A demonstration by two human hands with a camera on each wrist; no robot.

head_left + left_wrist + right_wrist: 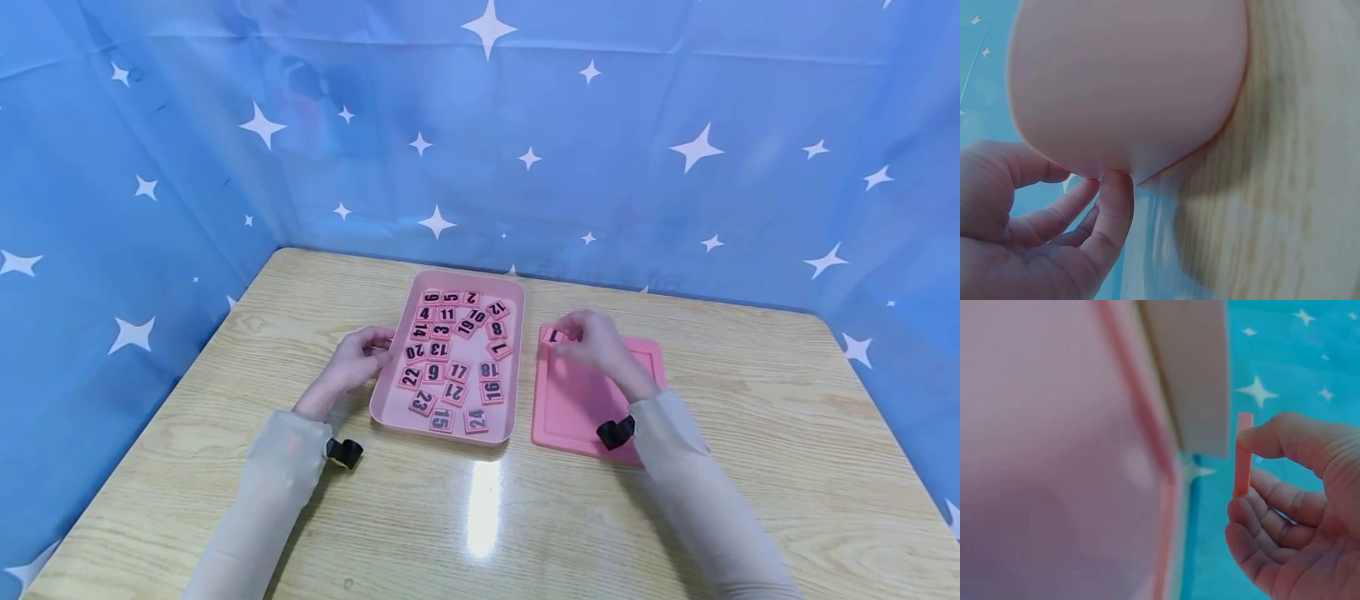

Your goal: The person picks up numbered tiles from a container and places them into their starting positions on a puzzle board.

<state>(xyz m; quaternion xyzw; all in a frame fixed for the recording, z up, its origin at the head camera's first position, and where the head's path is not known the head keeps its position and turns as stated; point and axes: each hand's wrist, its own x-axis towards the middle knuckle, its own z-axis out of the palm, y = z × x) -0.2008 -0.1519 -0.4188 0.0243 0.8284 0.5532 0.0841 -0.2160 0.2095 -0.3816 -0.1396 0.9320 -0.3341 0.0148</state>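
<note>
pale sheer sleeves [262, 492], black wrist cameras [617, 432], possibly strapped

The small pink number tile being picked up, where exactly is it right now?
In the head view, the small pink number tile is pinched in the right hand over the far left corner of the flat pink board, right of the pink tray.

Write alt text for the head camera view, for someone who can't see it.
Over a wooden table, a person's right hand pinches a pink number tile at the far left corner of a flat pink board. The left hand touches the left edge of a pink tray of scattered numbered tiles. A blue starred cloth hangs behind.
</note>
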